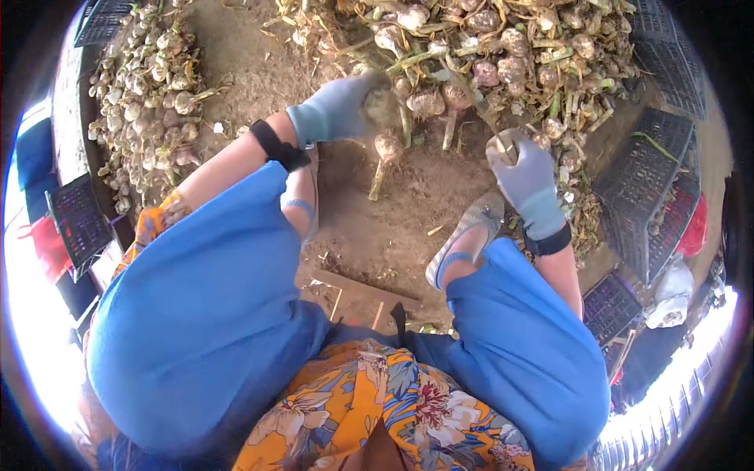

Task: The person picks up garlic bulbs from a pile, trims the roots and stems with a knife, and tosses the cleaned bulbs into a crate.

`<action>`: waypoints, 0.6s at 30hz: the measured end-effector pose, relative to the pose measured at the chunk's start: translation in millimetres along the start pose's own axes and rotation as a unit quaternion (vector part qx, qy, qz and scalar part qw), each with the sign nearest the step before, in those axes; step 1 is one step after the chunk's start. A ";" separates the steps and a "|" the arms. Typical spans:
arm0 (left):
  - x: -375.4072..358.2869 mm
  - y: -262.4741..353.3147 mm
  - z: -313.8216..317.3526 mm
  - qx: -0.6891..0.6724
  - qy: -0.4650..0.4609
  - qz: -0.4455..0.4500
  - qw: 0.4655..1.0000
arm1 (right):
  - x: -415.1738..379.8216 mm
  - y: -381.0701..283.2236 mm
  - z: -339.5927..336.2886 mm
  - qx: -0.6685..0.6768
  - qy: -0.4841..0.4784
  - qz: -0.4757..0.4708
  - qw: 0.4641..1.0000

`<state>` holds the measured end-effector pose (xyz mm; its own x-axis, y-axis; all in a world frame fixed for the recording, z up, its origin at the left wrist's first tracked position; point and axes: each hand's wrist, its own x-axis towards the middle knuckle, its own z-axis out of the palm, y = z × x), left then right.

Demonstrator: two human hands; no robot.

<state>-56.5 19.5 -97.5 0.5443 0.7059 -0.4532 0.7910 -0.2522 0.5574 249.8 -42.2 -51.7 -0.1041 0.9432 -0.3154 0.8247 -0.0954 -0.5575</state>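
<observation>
Fingers (374, 82) of the gloved left hand (334, 110) are bent over a garlic bulb (382, 107), which sits tucked against their inner side; hand and bulb are both blurred, so the exact points of contact cannot be told. On the gloved right hand (526, 177), fingers and thumb are curled in around a slim tool (503, 141), its thin end pointing away from the person toward the garlic; its kind is too small to make out.

Just beside the left fingers, on the person's side, a loose bulb (387, 147) lies with its stem trailing back over the soil (424, 177). A grey shoe (471, 231) on the right foot stands near the right hand, and a brown board (365, 288) lies between the blue-clad knees.

Beyond both hands spreads a large heap of garlic (542, 51), bulbs, stems and dry leaves tangled together, its near edge just past the left fingers. Off to the left, across bare ground, is a second garlic pile (149, 102), well apart from the right hand. Farther out stand black plastic crates (640, 196) on the right, near a whitish sack (671, 290), and another dark crate (81, 220) on the left.
</observation>
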 end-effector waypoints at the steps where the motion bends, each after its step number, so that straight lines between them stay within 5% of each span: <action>1: -3.5 2.7 -9.0 -0.192 0.065 0.044 0.978 | 1.7 -3.8 2.5 0.003 0.004 -0.003 1.000; 3: 1.1 9.6 -19.1 -0.237 0.109 0.110 0.959 | 2.1 -18.6 4.5 0.006 0.036 -0.068 0.997; 5: 8.5 20.2 -30.4 -0.120 0.109 0.341 0.926 | 3.6 -45.8 1.0 -0.003 0.052 -0.108 0.993; 7: 12.8 36.1 -45.4 0.027 0.149 0.559 0.816 | 6.9 -63.6 0.0 -0.012 0.097 -0.149 0.984; 8: -0.1 48.2 -40.7 -0.165 0.112 0.407 0.892 | 8.4 -66.9 -1.6 -0.059 0.102 -0.170 0.978; 10: -8.3 60.4 -38.6 -0.280 0.077 0.217 0.932 | 6.5 -73.3 -11.2 -0.082 0.096 -0.177 0.976; 13: -12.9 76.7 -48.9 -0.428 0.042 0.133 0.893 | 6.0 -70.7 -5.2 -0.108 0.092 -0.188 0.972; 18: -10.3 73.3 -44.6 -0.332 0.096 0.144 0.927 | 10.0 -66.5 -0.7 -0.090 0.081 -0.178 0.977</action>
<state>-16.6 23.2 -21.0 0.5961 0.7937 -0.1211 0.2394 -0.0318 0.9704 194.2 -26.2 -17.3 -0.3247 0.9458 0.0074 0.8379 0.2912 -0.4617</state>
